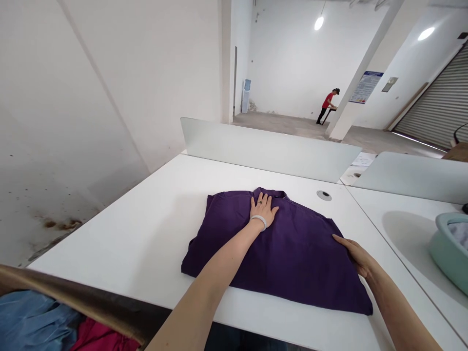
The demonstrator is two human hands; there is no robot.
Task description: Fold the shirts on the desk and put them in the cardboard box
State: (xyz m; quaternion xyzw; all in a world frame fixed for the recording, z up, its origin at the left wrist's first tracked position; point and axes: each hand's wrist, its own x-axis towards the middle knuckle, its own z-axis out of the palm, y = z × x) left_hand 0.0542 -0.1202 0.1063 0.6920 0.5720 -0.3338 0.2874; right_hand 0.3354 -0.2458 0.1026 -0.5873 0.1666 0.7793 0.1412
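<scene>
A dark purple garment [292, 253] lies spread and partly folded on the white table [139, 229]. My left hand [262, 208] rests flat on it near the collar at the far edge, fingers stretched out, a pale bracelet on the wrist. My right hand [356, 253] lies at the garment's right edge, fingers extended along the fabric and touching it; whether it pinches the cloth I cannot make out.
A grey divider panel [270, 148] stands along the table's far edge. A mint green basin [451, 251] with cloth sits on the neighbouring table at right. Blue and red clothes [54, 326] lie at lower left. A person in red [328, 105] stands far off.
</scene>
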